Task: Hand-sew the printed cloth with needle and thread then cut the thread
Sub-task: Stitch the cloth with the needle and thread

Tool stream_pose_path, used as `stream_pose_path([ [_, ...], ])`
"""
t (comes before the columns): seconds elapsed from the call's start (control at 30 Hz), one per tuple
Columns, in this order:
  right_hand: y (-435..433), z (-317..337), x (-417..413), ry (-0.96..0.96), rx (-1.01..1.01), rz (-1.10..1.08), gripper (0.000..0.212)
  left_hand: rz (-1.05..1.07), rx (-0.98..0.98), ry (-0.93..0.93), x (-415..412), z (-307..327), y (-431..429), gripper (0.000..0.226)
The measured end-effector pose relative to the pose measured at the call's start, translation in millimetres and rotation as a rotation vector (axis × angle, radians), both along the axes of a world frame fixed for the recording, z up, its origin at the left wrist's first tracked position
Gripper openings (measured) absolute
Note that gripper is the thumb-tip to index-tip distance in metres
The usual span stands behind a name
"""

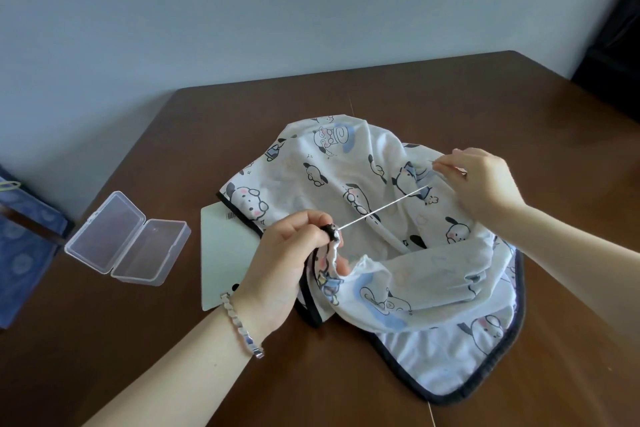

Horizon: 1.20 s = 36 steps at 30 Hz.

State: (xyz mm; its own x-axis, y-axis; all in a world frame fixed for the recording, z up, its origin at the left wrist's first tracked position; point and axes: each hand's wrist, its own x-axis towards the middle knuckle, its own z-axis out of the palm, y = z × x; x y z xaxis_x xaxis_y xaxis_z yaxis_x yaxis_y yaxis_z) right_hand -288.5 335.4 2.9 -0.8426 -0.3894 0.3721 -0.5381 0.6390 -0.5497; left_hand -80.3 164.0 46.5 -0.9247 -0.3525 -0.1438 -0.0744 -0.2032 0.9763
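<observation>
Limp white cartoon-printed cloth (408,274) lies heaped on the brown desk (450,97), its bunched edge gripped by the curled fingers of the left hand (294,253). The right hand (481,180) pinches the taut white thread (382,207). Such floppy fabric probably wants holding just beside the stitch.

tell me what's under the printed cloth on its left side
A pale card with a barcode pokes out from beneath the printed cloth, lying on the table. How far it runs under, and anything else there, is covered.
</observation>
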Motion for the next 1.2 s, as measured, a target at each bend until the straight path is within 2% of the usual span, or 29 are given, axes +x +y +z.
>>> stream_pose_path([
  [0.1,-5,8,16,0.007,-0.091,0.078,0.016,-0.007,-0.052,0.032,-2,-2,-1,0.008],
  [0.27,-10,30,65,0.046,-0.192,0.440,0.015,-0.034,-0.088,0.103,1,-5,0,0.014],
  [0.37,-9,41,86,0.027,-0.231,0.567,0.016,-0.056,-0.101,0.140,3,-3,2,0.013],
  [0.5,-9,48,91,0.020,-0.231,0.619,0.013,-0.054,-0.105,0.162,4,-2,2,0.014],
  [0.67,-10,49,92,0.069,-0.177,0.663,0.021,-0.038,-0.088,0.138,4,0,4,0.017],
  [1.2,-16,43,94,0.131,-0.195,0.662,0.026,-0.038,-0.088,0.141,4,-3,1,0.015],
])
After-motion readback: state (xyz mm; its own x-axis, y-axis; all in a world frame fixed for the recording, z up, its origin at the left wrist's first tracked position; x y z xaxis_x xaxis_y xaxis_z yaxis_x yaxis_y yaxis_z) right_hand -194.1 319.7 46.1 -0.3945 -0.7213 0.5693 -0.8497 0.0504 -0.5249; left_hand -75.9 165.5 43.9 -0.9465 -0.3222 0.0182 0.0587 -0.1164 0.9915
